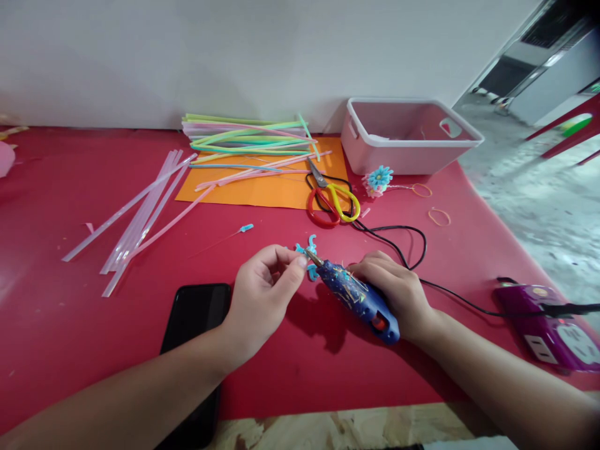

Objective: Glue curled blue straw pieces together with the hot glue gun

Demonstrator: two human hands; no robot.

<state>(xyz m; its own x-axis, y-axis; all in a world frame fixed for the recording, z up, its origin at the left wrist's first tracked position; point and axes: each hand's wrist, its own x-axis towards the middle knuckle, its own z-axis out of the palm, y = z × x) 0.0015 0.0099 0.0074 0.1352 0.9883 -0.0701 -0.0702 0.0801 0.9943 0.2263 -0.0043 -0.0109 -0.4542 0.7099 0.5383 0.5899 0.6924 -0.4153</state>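
My right hand (391,284) is wrapped round a blue hot glue gun (351,294), whose metal tip points up and left. The tip meets a small light-blue pipe cleaner piece (300,249) pinched between the thumb and fingers of my left hand (267,287). Just behind the fingertips, more curled light-blue pipe cleaner pieces (312,240) lie on the red table. My fingers cover part of the held piece. Left of them rests a thin wire stem with a light-blue tip (246,228). A black phone (199,312) lies partly beneath my left forearm.
Pipe cleaners (253,137) are piled on an orange sheet (215,197), with scissors (335,200) at its edge. Clear glue sticks (140,219) lie left. A pink bin (407,150) and pipe cleaner flowers (379,180) stand right. The gun's black cord (459,294) runs near a purple power strip (548,331).
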